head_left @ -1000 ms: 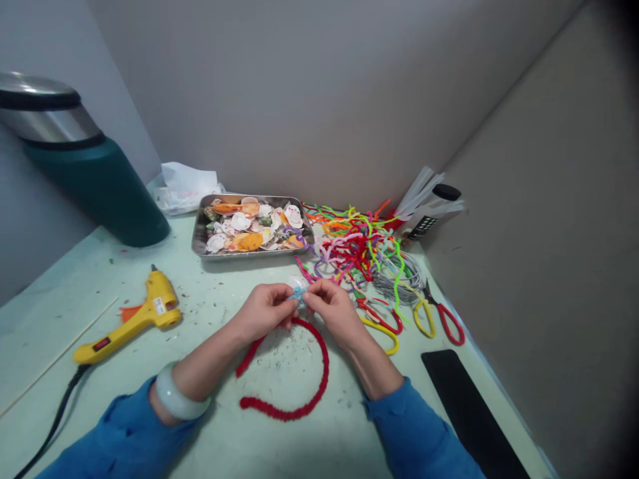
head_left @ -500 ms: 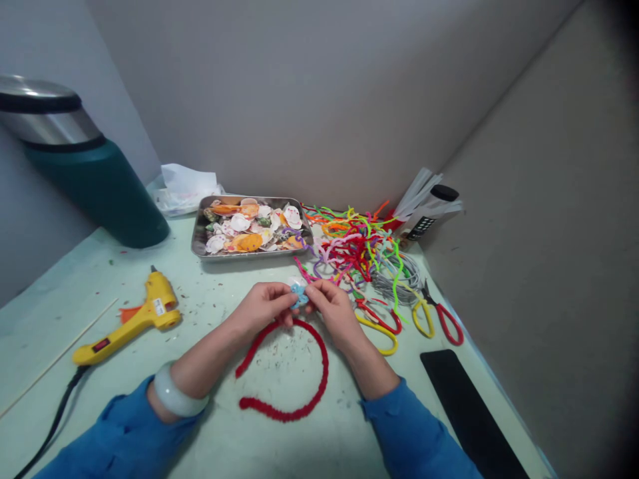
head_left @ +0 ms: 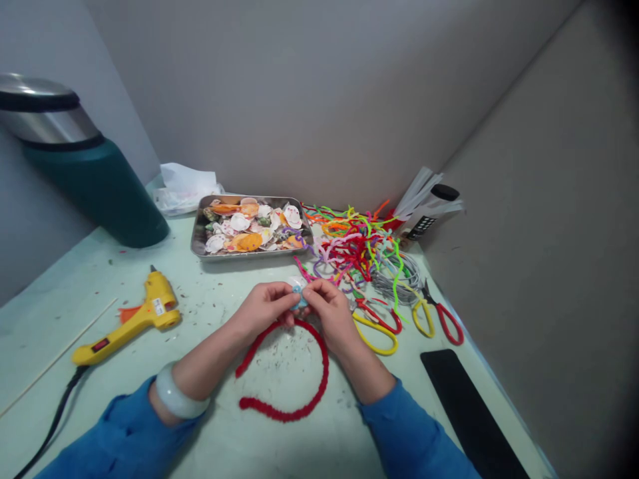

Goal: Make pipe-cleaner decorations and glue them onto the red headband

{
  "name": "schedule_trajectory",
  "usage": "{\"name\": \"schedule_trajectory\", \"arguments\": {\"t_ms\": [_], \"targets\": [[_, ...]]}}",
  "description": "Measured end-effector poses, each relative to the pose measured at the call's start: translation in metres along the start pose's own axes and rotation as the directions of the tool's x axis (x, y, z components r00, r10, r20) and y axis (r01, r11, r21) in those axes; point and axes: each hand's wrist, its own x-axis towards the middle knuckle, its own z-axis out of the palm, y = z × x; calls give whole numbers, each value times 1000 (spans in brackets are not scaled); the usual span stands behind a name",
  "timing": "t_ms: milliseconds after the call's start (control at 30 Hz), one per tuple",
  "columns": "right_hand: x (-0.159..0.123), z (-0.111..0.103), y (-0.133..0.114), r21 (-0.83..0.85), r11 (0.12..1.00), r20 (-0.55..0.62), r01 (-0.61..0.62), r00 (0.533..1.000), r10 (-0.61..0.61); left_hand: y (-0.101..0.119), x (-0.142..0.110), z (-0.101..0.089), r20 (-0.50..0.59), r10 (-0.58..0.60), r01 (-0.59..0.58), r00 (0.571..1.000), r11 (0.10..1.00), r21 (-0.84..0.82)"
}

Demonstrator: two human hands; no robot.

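Note:
Between both hands is a small light-blue piece, possibly bent pipe cleaner, with something whitish just behind it; fingers cover most of it. My left hand pinches its left side between thumb and fingers. From the right, my right hand pinches it too, thumb against the piece. Just below the hands a red fuzzy ring, open at its left, lies on the table, its top partly behind the fingers.
A metal tray of seashells stands behind the hands. Right of it lie tangled coloured pipe cleaners, wire, and scissors. A yellow glue gun, a thin stick and a green bottle are left; a black strip lies right.
My right hand has shifted slightly left, its thumb covering more of the light-blue piece. Everything else stays where it was.

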Motion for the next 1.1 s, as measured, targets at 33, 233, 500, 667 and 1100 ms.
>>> {"name": "schedule_trajectory", "arguments": {"t_ms": [33, 233, 500, 667, 1100], "targets": [[0, 2, 1, 65, 998, -12, -24, 1000, 25, 1, -1, 1, 4, 8, -8, 1000, 1000, -20], [1, 5, 4, 295, 942, 17, -160, 987, 162, 3, -1, 3, 19, 36, -35, 999, 998, -57], [3, -2, -1, -243, 961, 25, 131, 991, -128, -4, 2, -1, -57, 72, -57, 996, 970, 237], [5, -9, -3, -483, 836, 85, 260, 964, -250, -6, 3, -1, -65, 93, -65, 994, 935, 350], [6, -13, -14, -307, 940, 263, 146, 963, -63, -3, 0, -2, 45, 56, -65, 997, 976, 208]]}}
